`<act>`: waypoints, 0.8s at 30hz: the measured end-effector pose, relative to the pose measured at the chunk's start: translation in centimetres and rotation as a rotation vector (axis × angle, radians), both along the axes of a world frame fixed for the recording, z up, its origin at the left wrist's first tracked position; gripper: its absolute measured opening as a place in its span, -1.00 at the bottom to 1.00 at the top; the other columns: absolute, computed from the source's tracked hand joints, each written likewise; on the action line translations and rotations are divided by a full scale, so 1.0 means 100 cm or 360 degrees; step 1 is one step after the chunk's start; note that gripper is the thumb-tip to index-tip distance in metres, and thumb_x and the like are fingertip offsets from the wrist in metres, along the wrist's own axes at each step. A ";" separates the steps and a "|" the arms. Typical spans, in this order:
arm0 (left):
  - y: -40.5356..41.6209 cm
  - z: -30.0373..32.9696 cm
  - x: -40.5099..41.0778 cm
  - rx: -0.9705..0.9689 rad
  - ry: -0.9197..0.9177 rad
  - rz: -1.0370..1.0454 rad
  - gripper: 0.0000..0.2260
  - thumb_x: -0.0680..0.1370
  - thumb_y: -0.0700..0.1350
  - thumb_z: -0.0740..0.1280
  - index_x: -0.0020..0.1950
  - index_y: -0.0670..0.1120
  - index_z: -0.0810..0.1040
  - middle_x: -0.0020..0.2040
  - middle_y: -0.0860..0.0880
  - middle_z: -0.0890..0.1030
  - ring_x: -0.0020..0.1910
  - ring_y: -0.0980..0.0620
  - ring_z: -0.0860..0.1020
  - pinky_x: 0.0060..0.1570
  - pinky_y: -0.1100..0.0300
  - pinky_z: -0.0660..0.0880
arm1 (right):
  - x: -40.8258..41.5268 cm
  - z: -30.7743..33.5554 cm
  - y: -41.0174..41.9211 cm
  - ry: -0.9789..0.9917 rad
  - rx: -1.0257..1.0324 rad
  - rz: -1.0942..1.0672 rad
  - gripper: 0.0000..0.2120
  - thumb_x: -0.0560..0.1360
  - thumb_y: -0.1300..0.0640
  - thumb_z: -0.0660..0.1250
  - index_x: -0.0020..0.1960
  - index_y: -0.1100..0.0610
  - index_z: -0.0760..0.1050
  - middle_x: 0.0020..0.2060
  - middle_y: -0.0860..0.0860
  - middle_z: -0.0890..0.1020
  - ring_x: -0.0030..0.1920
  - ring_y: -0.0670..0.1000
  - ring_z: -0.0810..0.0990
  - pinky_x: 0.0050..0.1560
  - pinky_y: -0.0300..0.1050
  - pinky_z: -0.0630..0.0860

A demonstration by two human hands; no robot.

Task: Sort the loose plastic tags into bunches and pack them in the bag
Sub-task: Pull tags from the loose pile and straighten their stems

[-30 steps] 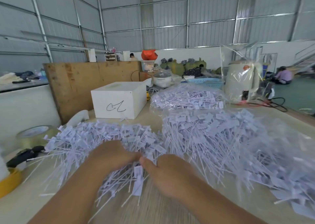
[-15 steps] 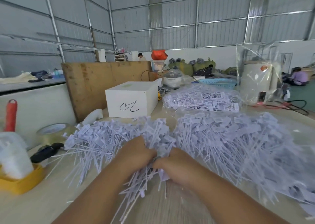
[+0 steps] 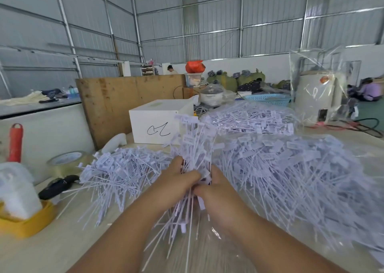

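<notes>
white plastic tag bunch (image 3: 194,148) gripped btwn left hand (image 3: 176,186), right hand (image 3: 216,191)

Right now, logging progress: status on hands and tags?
Left hand and right hand both grip one bunch of tags, raised. Loose pile left, bagged tags right. Nothing blocking.

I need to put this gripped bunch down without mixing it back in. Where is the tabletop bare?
Bare wood shows on the wooden tabletop at front left, between the yellow tray and the left hand. The loose heap of white plastic tags and the clear bag of tags crowd everything beyond and right of the right hand.
</notes>
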State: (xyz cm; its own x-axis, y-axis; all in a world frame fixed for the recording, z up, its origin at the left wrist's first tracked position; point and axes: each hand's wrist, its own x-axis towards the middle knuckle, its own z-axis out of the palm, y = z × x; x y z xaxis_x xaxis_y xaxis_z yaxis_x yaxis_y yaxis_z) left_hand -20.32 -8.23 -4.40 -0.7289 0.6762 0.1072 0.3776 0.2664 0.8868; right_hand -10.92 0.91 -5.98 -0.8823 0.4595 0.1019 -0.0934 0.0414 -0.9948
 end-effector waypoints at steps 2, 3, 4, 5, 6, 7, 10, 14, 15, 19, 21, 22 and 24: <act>0.000 0.001 0.001 0.0076 -0.0072 -0.0032 -0.57 0.24 0.21 0.36 0.05 0.12 0.47 -0.26 0.27 0.62 -0.28 0.31 0.60 -0.30 0.30 0.45 | 0.002 0.002 -0.001 0.0085 0.0002 0.0006 -0.56 0.43 0.44 0.25 0.19 0.03 0.49 -0.04 0.13 0.69 -0.02 0.11 0.68 0.03 0.03 0.60; 0.001 0.001 0.000 0.0103 -0.0102 -0.0025 -0.54 0.21 0.21 0.38 0.05 0.10 0.49 -0.23 0.22 0.64 -0.24 0.26 0.63 -0.26 0.27 0.47 | 0.003 0.004 0.000 0.0102 -0.0004 0.0002 -0.58 0.43 0.43 0.26 0.18 0.05 0.50 -0.04 0.12 0.69 -0.02 0.08 0.68 0.00 -0.04 0.61; 0.001 0.001 0.000 0.0119 -0.0130 -0.0002 -0.54 0.20 0.18 0.39 0.05 0.07 0.50 -0.21 0.15 0.65 -0.20 0.19 0.65 -0.22 0.20 0.50 | 0.003 0.004 0.001 0.0099 0.0000 -0.0017 -0.61 0.44 0.42 0.27 0.16 0.06 0.51 -0.05 0.11 0.69 -0.03 0.07 0.68 -0.05 -0.10 0.60; 0.001 0.001 0.000 0.0134 -0.0159 0.0019 -0.56 0.22 0.13 0.41 0.06 0.03 0.51 -0.15 0.06 0.66 -0.14 0.10 0.66 -0.18 0.11 0.53 | 0.003 0.005 0.002 0.0086 0.0006 -0.0053 -0.65 0.45 0.40 0.28 0.13 0.08 0.53 -0.06 0.12 0.69 -0.06 0.06 0.68 -0.10 -0.13 0.59; 0.001 0.002 0.000 0.0147 -0.0185 0.0031 -0.58 0.25 0.08 0.40 0.07 0.00 0.52 -0.09 -0.03 0.65 -0.10 0.01 0.67 -0.13 0.03 0.55 | 0.003 0.005 0.003 0.0085 0.0004 -0.0088 -0.70 0.45 0.39 0.28 0.10 0.12 0.54 -0.08 0.15 0.68 -0.11 0.07 0.67 -0.16 -0.13 0.57; 0.001 0.002 0.000 0.0151 -0.0196 0.0034 -0.60 0.27 0.04 0.39 0.07 -0.03 0.52 -0.07 -0.08 0.65 -0.08 -0.04 0.67 -0.12 0.02 0.54 | 0.002 0.005 0.004 0.0093 -0.0009 -0.0120 -0.74 0.45 0.39 0.28 0.07 0.16 0.55 -0.10 0.20 0.67 -0.15 0.10 0.65 -0.19 -0.10 0.54; 0.000 0.004 0.002 0.0128 -0.0183 0.0024 -0.67 0.31 -0.02 0.34 0.05 -0.05 0.52 -0.06 -0.09 0.65 -0.09 -0.05 0.66 -0.12 0.03 0.55 | 0.000 0.005 0.007 0.0127 -0.0005 -0.0150 -0.80 0.45 0.39 0.29 0.02 0.21 0.58 -0.23 0.16 0.68 -0.24 0.10 0.66 -0.28 -0.11 0.54; -0.002 0.007 0.000 0.0096 -0.0190 0.0033 -0.76 0.42 -0.06 0.32 0.00 -0.17 0.46 -0.03 -0.25 0.55 -0.10 -0.09 0.54 -0.07 0.01 0.41 | 0.000 0.005 0.016 0.0156 -0.0068 -0.0238 -0.82 0.49 0.40 0.27 -0.08 0.18 0.58 -0.40 -0.01 0.65 -0.45 -0.07 0.62 -0.49 -0.22 0.50; -0.003 0.006 -0.001 0.0085 -0.0197 0.0040 -0.79 0.48 -0.10 0.31 0.02 -0.19 0.46 0.02 -0.30 0.54 -0.11 -0.07 0.51 -0.07 0.04 0.36 | 0.000 0.005 0.020 0.0148 -0.0084 -0.0288 -0.82 0.50 0.39 0.27 -0.11 0.17 0.58 -0.44 -0.03 0.64 -0.46 -0.08 0.61 -0.49 -0.21 0.53; -0.004 0.004 -0.001 0.0013 -0.0174 0.0028 -0.87 0.54 -0.18 0.30 0.04 -0.03 0.57 -0.04 -0.08 0.67 -0.09 -0.02 0.64 -0.12 0.18 0.50 | -0.001 0.004 0.030 0.0125 -0.0083 -0.0415 -0.90 0.51 0.36 0.29 -0.11 0.26 0.56 -0.46 0.00 0.60 -0.50 -0.08 0.57 -0.49 -0.22 0.51; -0.004 0.005 0.001 -0.0035 -0.0161 -0.0020 -0.86 0.53 -0.18 0.32 0.00 0.04 0.58 -0.15 0.01 0.68 -0.25 0.08 0.62 -0.33 0.31 0.47 | -0.001 0.004 0.031 0.0100 -0.0093 -0.0486 -0.92 0.52 0.34 0.28 -0.09 0.29 0.55 -0.35 0.11 0.61 -0.45 -0.02 0.56 -0.49 -0.20 0.53; -0.004 0.005 0.001 -0.0067 -0.0144 -0.0027 -0.86 0.52 -0.17 0.33 0.01 0.06 0.57 -0.14 0.02 0.68 -0.25 0.07 0.61 -0.33 0.29 0.48 | -0.002 0.004 0.032 0.0092 -0.0101 -0.0517 -0.92 0.52 0.33 0.28 -0.08 0.29 0.55 -0.31 0.17 0.62 -0.43 0.02 0.57 -0.48 -0.19 0.54; -0.005 0.007 0.002 -0.0125 -0.0120 -0.0051 -0.78 0.47 -0.10 0.37 0.10 0.05 0.55 -0.02 -0.01 0.67 -0.08 0.01 0.65 -0.06 0.11 0.56 | -0.002 0.004 0.033 0.0105 -0.0128 -0.0564 -0.93 0.53 0.30 0.30 -0.07 0.27 0.56 -0.26 0.20 0.63 -0.43 0.02 0.57 -0.50 -0.22 0.51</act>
